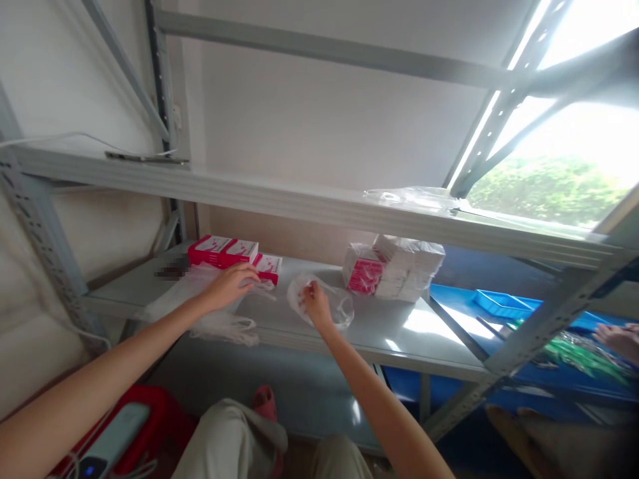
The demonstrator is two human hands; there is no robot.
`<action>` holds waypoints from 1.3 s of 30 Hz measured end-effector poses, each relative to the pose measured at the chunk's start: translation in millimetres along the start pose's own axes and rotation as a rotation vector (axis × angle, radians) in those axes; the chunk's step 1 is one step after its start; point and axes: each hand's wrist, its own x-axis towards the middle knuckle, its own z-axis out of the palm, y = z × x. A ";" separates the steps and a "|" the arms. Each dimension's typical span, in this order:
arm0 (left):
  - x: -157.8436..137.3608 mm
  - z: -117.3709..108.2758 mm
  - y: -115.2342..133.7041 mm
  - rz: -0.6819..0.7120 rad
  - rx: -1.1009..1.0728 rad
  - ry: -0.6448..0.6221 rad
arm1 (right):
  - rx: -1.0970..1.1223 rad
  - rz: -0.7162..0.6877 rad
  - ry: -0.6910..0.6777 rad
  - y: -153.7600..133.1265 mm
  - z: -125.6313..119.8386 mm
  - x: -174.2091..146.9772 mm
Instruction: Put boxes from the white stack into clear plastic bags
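My right hand (317, 305) is closed on a crumpled clear plastic bag (343, 315) above the middle of the grey shelf. My left hand (233, 285) reaches over a pile of thin, whitish plastic bags (172, 301), its fingers apart and slightly bent. Some clear plastic lies by its fingertips; I see no firm grip on it. Just behind that hand are several red-and-white boxes (238, 251), in a stack with one lower box (268, 266) at its right. The fingertips are close to this lower box; whether they touch it is unclear.
Plastic-wrapped packs of red boxes (363, 274) and white boxes (402, 269) stand on the shelf's right. An upper shelf beam (279, 203) crosses ahead. At far right, another person's hand (619, 339) is near green items (574, 356) and a blue tray (502, 305).
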 end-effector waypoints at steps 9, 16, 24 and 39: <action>12.8 38.1 137.9 0.000 -0.494 0.155 | 0.821 -0.053 0.086 -42.9 -91.8 -73.0; 24.2 50.1 179.1 -0.065 -0.591 0.209 | 0.990 -0.057 0.152 -29.6 -108.6 -89.5; 19.3 57.6 140.5 -0.254 -0.879 0.329 | 1.212 0.059 0.382 7.5 -107.0 -74.1; 18.1 47.7 98.3 -0.327 -0.753 0.359 | 0.703 -0.068 0.252 45.5 -152.5 -66.7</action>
